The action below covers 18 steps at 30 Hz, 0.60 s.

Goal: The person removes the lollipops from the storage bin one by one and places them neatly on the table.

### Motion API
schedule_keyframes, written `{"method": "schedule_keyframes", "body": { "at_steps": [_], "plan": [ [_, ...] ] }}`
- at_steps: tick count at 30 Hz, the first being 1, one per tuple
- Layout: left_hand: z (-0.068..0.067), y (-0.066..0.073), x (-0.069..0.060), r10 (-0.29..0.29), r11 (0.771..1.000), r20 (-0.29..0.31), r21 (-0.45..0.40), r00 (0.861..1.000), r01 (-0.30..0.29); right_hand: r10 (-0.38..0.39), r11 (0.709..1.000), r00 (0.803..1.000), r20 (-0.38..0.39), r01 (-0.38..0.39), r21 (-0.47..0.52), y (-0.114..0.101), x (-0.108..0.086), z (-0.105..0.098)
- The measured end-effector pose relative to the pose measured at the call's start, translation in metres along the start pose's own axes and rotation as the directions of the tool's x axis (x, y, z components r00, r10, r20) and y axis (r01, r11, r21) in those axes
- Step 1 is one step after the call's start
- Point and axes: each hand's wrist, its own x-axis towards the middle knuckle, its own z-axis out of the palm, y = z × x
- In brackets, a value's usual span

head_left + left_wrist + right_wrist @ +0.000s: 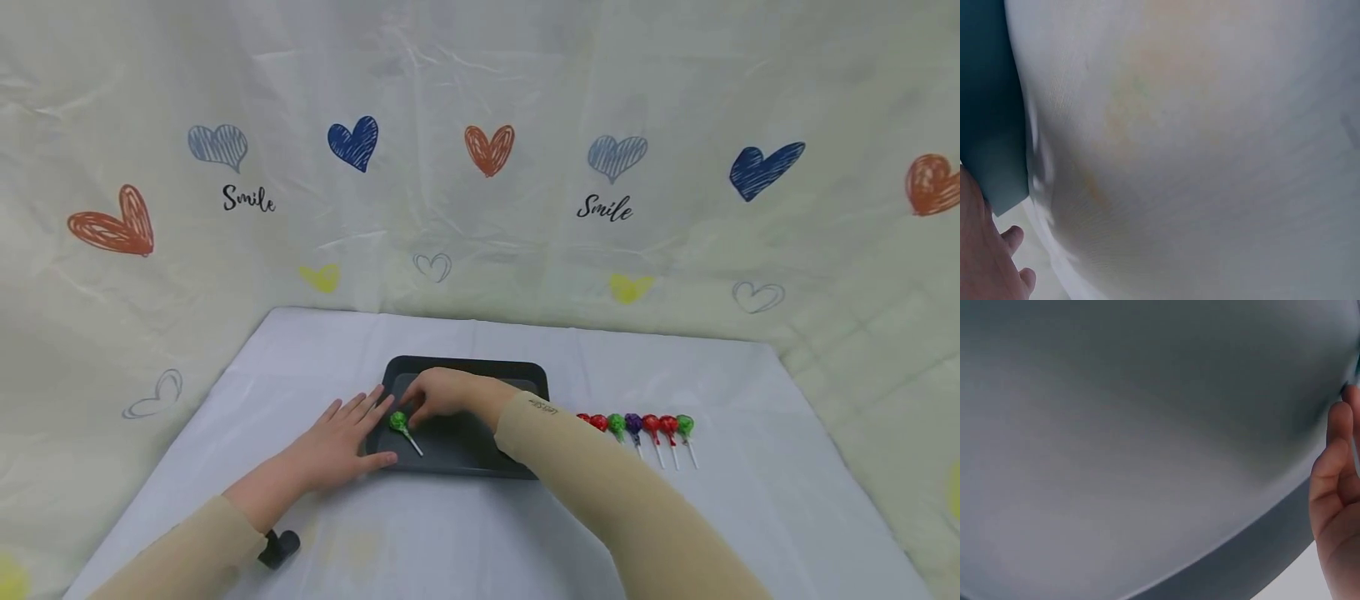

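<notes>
A green-wrapped lollipop (398,421) is over the left part of a dark rectangular tray (472,454), its white stick angled toward the front. My right hand (444,392) reaches across the tray and pinches the lollipop near its head with thumb and forefinger; in the right wrist view the curled fingers (1332,462) show at the right edge, beside part of the stick. At the tray's left side my left hand (337,446) spreads its fingers, thumb over the front left corner. Only part of that hand shows in the left wrist view, below the tray's side (991,112).
Right of the tray, several wrapped lollipops (651,423) in red, green and purple lie in a row, partly hidden by my right sleeve. A small black object (280,548) sits by my left sleeve. Behind the white-covered table (637,358) hangs a heart-printed sheet (480,233).
</notes>
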Motion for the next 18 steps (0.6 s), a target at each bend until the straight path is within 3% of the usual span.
{"method": "schedule_keyframes", "body": {
  "at_steps": [9,18],
  "plan": [
    [-0.001,0.002,0.000,0.001,1.000,-0.003,-0.010,1.000,-0.001,0.064,0.998,0.998,-0.022,-0.064,-0.001,-0.005,0.010,0.011],
    [-0.001,0.002,0.000,-0.011,1.000,0.001,-0.003,1.000,0.011,0.073,0.994,0.997,-0.032,-0.075,-0.074,-0.003,0.003,0.006]
  ]
}}
